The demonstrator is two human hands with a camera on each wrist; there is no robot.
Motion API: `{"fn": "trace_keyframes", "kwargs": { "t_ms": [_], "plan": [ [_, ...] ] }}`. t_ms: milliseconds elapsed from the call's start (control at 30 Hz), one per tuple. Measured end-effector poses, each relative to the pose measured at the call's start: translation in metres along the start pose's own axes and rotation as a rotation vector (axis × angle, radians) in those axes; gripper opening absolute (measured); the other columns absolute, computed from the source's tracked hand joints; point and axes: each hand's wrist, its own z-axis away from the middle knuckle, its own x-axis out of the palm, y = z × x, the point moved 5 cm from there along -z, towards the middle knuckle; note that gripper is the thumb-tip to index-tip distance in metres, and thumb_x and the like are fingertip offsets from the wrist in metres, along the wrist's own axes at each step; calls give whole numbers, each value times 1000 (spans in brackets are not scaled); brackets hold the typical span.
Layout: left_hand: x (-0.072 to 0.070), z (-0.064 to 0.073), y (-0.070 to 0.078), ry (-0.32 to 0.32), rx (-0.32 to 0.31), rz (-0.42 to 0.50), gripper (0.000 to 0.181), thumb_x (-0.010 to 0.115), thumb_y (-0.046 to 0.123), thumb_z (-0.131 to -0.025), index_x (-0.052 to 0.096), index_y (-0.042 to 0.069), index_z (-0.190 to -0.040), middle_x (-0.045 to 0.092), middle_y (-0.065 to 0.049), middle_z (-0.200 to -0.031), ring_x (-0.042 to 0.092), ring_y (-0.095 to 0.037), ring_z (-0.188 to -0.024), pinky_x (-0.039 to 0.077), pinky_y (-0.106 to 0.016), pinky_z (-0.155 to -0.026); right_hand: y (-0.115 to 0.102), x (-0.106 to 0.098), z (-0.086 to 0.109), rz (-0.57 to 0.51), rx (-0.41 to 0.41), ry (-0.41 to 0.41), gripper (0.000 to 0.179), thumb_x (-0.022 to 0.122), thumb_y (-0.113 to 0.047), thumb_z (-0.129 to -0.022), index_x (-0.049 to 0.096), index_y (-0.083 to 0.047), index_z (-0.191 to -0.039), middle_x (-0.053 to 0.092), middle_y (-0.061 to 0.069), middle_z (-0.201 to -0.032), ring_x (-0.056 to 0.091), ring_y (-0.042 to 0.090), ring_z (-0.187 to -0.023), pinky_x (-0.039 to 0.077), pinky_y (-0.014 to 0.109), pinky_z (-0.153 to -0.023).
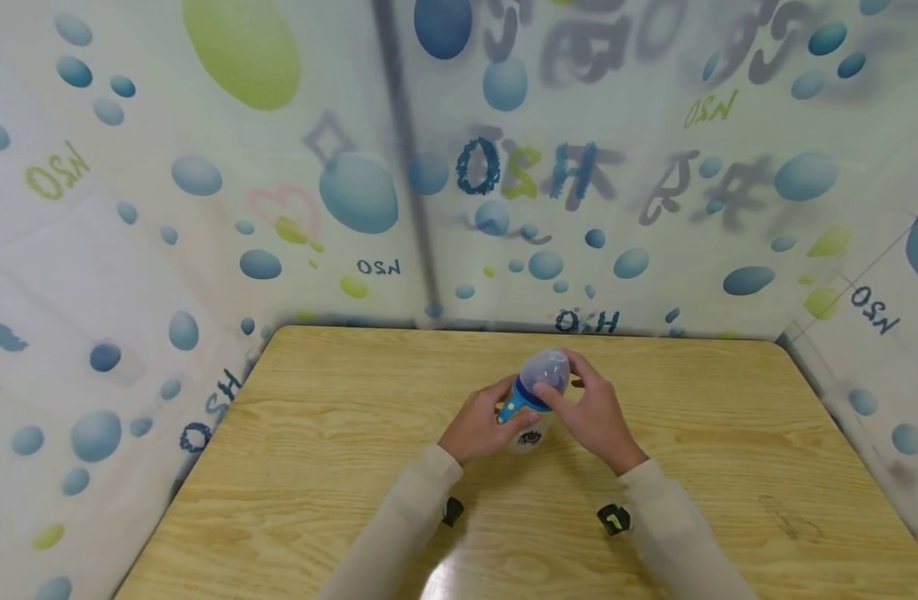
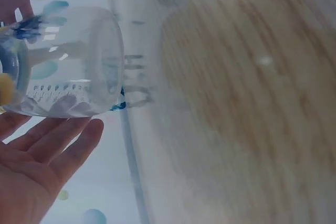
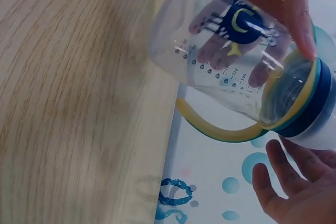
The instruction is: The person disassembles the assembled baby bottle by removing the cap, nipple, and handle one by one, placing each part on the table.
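Note:
A clear baby bottle (image 3: pixel 176 38) with printed volume marks and a dark blue motif tilts above the table. Its collar (image 3: pixel 323 95) is dark blue, and its curved handle (image 3: pixel 220 134) shows yellow with a blue-green edge. A translucent domed cap (image 1: pixel 546 367) covers the top. My left hand (image 1: pixel 477 425) holds the bottle at its body and collar, fingers behind the clear wall in the right wrist view. With thumb and fingers on opposite sides of the dome, my right hand (image 1: pixel 597 417) grips the cap. The bottle appears to contain no liquid.
The wooden table (image 1: pixel 339 400) spreads beneath both hands, with its far edge against a patterned wall sheet (image 1: pixel 631 217) of blue and green dots. Black devices (image 1: pixel 615 519) sit at both wrists, by the light sleeves (image 1: pixel 676 525).

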Motion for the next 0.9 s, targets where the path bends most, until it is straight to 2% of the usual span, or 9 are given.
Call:
{"fn": "trace_keyframes", "kwargs": {
  "t_ms": [133, 433, 567, 733, 900],
  "plan": [
    [0, -1, 3, 3, 20, -26, 63, 62, 50, -96, 47, 15, -147, 62, -2, -131, 64, -10, -104, 53, -32, -91, -1, -3, 1, -14, 0, 29, 57, 72, -28, -94, 50, -3, -141, 60, 17, -130, 56, 34, -118, 43, 58, -97],
    [-1, -2, 8, 3, 53, -10, 62, 63, 48, -96, 48, 14, -146, 64, -2, -127, 64, -10, -99, 54, -29, -86, -4, -5, 1, -17, -6, 47, 55, 71, -27, -95, 51, -2, -139, 61, 17, -127, 55, 33, -116, 42, 59, -95],
    [-3, -1, 9, 13, 77, -18, 62, 62, 49, -96, 49, 15, -146, 64, -2, -129, 64, -10, -105, 53, -30, -89, -5, -5, 1, -5, -4, 57, 55, 70, -28, -95, 51, -1, -139, 62, 17, -127, 56, 32, -116, 43, 57, -94],
    [-4, 0, 10, 24, 108, -62, 60, 63, 48, -96, 52, 14, -143, 67, -1, -123, 65, -9, -100, 54, -28, -83, -6, -6, 2, 19, 26, 90, 57, 71, -30, -94, 51, 1, -138, 62, 19, -126, 56, 33, -115, 43, 56, -92],
    [-1, 1, 9, 16, 100, -101, 59, 66, 49, -94, 55, 15, -141, 69, 2, -117, 65, -7, -97, 54, -24, -79, -8, -13, 2, 28, 53, 138, 57, 72, -30, -94, 52, 0, -137, 63, 20, -125, 56, 34, -114, 45, 55, -90]
  ]
}}
